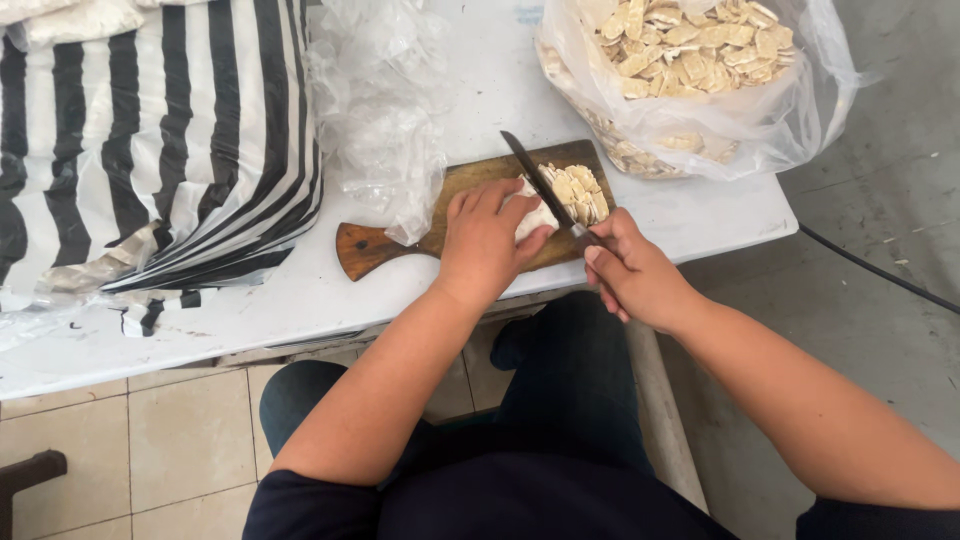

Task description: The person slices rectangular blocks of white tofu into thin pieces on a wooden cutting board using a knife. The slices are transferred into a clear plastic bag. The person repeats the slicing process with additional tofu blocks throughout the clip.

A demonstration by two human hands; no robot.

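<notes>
**Slicing a pale block on a wooden board at the surface's edge**

A white surface point(500, 90) is standing over a tiled floor on one side and bare concrete on the other, and the person is sitting close against its near edge. On it, a brown wooden cutting board with a rounded handle point(365, 250) is lying, and the pale, off-white block of soft food point(535, 215) is resting on the board's right half. The left hand point(485, 240) is curling over the block, fingers pressing it down and thumb bracing its near side. The right hand point(635, 270) is closing around the handle of a dark-bladed kitchen knife point(540, 185), whose blade is lying slantwise across the block's right end. Just beyond the blade, a small heap of thin cream-coloured slices point(583, 190) is sitting on the board.

To do this cut well, the left fingertips should probably be tucking back from the blade, and the knife should be coming down straight so the slices match.

Farther out, a clear plastic bag full of similar slices point(690, 60) is standing at the surface's right corner, crumpled clear plastic point(375, 130) is lying left of the board, and a black-and-white striped sack point(160, 140) is covering the left side.
</notes>
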